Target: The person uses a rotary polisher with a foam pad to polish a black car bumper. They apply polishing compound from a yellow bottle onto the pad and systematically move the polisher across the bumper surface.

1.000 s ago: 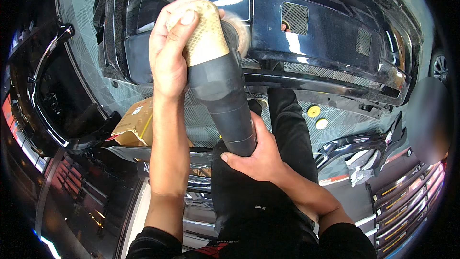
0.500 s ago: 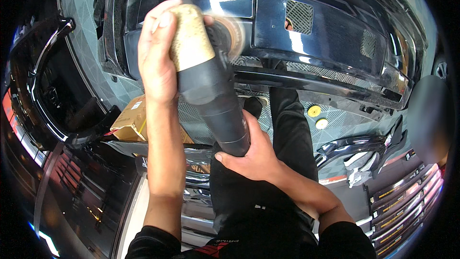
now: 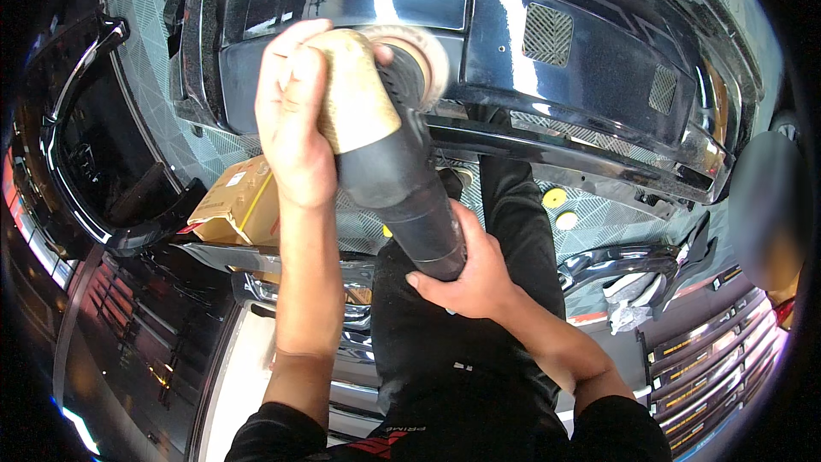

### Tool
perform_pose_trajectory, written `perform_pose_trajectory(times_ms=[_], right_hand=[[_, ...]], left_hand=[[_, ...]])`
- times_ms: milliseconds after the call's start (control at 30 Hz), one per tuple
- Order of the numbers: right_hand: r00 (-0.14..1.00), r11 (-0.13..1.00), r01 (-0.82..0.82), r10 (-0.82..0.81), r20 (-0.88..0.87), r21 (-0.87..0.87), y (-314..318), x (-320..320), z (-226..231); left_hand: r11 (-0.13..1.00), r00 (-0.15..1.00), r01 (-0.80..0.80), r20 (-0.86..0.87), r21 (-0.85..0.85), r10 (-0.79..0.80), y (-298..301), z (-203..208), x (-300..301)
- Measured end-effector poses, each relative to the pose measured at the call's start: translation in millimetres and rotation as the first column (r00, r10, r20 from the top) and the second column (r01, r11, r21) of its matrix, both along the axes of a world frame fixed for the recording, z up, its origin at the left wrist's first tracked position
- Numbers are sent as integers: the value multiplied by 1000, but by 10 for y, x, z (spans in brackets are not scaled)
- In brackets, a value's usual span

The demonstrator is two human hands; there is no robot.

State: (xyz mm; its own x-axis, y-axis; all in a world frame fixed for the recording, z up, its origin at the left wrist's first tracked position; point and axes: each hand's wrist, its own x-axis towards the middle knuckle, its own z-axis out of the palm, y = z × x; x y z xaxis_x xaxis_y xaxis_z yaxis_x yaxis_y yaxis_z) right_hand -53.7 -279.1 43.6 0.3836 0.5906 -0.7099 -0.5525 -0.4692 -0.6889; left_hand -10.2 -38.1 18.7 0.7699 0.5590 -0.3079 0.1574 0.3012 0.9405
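A black polishing machine (image 3: 402, 180) with a dusty tan head runs from my lap up to a glossy dark blue car bumper (image 3: 581, 60). Its round pale pad (image 3: 425, 56) is blurred and lies against the bumper's lower face. My left hand (image 3: 291, 111) wraps over the tan head from the left side. My right hand (image 3: 466, 269) grips the black rear body from below. My legs in black trousers (image 3: 513, 214) stretch under the bumper.
A brown cardboard box (image 3: 239, 205) lies on the patterned floor left of the machine. Two small yellow discs (image 3: 556, 198) sit on the floor. Loose black car parts (image 3: 85, 145) lie left, chrome trim pieces (image 3: 624, 261) and a white cloth right.
The machine and both hands have shifted slightly left and down along the bumper, then back a little to the right; the pad stays against the panel.
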Motion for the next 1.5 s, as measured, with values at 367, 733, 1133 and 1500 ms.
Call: perform_pose_trajectory(times_ms=[367, 733, 1133, 1500], right_hand=[[998, 1000, -18, 18, -59, 0, -279, 228, 188], [985, 992, -127, 123, -125, -24, -91, 437, 295], [999, 998, 22, -19, -34, 66, -59, 574, 234], [983, 989, -130, 118, -140, -73, -120, 544, 271]], left_hand=[[1000, 994, -28, -104, -9, 27, -290, 92, 108], [977, 989, -144, -64, -156, 135, -69, 75, 62], [990, 995, -57, -87, -130, 46, 10, 60, 649], [997, 981, -67, -187, -27, 61, -83, 59, 218]])
